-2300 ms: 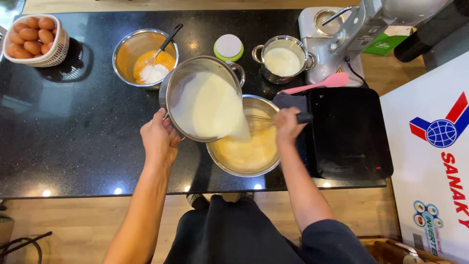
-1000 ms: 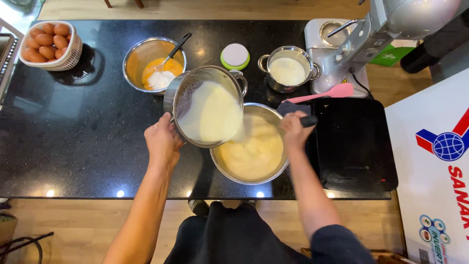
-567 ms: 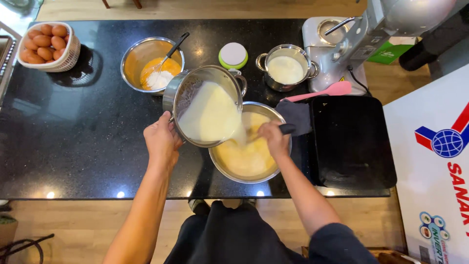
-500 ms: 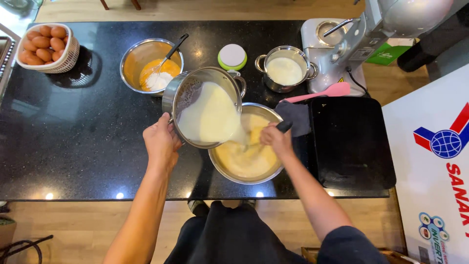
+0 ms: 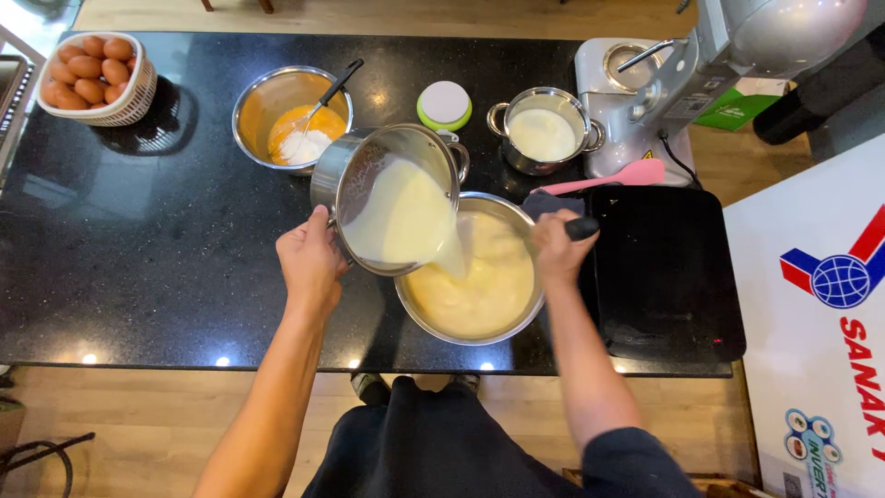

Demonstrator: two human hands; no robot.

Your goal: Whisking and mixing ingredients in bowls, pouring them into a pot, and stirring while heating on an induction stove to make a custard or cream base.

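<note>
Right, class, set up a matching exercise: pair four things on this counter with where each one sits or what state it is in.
Things:
1. tilted pot
2. egg basket
3. pink spatula
4. small pot

Places or states:
A. far left corner of the counter
B. held by the left hand, pouring pale liquid
C. beside the stand mixer, holding white liquid
D. lying by the black cooktop

Pairs: 1-B, 2-A, 3-D, 4-C

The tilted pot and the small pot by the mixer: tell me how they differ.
The tilted pot is held off the counter by the left hand, pouring pale yellow liquid into a mixing bowl; the small pot stands upright and untouched. The tilted pot is clearly bigger. The small pot's contents look whiter. Both are shiny steel with side handles.
</note>
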